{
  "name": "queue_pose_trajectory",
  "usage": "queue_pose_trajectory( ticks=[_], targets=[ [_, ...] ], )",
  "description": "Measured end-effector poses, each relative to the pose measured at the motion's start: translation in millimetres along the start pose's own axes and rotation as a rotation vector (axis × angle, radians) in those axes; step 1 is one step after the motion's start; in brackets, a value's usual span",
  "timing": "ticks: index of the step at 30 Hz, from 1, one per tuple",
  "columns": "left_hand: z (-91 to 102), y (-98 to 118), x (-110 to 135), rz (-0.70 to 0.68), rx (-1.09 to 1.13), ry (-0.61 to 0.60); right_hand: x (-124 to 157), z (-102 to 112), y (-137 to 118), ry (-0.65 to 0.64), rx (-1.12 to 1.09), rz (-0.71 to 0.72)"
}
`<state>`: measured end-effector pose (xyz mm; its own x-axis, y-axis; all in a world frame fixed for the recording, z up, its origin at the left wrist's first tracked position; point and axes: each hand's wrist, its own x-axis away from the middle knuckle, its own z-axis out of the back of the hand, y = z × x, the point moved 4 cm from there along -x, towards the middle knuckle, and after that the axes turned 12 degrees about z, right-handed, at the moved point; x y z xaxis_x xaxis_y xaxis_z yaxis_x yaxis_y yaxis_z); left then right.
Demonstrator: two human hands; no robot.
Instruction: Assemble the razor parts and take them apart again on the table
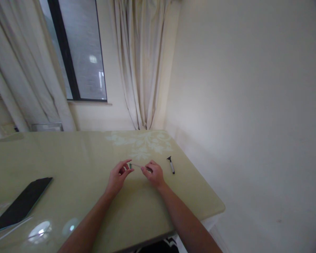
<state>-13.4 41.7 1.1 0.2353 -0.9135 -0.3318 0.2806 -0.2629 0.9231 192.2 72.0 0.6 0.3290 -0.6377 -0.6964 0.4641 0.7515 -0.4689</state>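
Observation:
A thin, pale-handled razor (136, 165) with a small green head is held up between my two hands, above the table. My left hand (118, 175) pinches the green head (131, 166) by its ends, thumb below and index finger above. My right hand (155, 174) is closed round the handle's other end, and its curled fingers hide that part. To the right of my right hand, apart from it, a second razor (172, 166) with a grey-and-black handle and a dark head lies on the table.
The glossy pale-green table (79, 168) has its right edge beside a bare wall (247, 116). At the left lie a flat black panel (25, 200) and a white cable (12, 230). Curtains (142, 63) and a window (81, 49) stand behind the table.

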Motion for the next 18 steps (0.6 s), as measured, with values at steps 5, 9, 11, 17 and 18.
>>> queue_pose_trajectory(
  ticks=[5, 9, 11, 17, 18],
  targets=[
    [2.1, -0.8, -1.4, 0.001, -0.019, 0.005, 0.0, 2.7, 0.3, 0.02, 0.043, -0.039],
    [1.7, -2.1, -2.0, 0.001, -0.011, -0.01, 0.6, -1.7, -2.3, -0.028, -0.04, 0.029],
    [1.9, -2.2, -2.0, -0.002, -0.003, -0.001, 0.7, -2.9, -2.0, -0.022, -0.044, 0.027],
    [3.3, -1.6, -2.4, 0.009, -0.021, 0.012, 0.1, -0.2, 1.8, 0.016, -0.014, -0.009],
    [3.4, -0.9, -2.3, 0.009, -0.025, 0.01, -0.1, -0.9, 1.2, -0.005, -0.032, 0.007]
  ],
)
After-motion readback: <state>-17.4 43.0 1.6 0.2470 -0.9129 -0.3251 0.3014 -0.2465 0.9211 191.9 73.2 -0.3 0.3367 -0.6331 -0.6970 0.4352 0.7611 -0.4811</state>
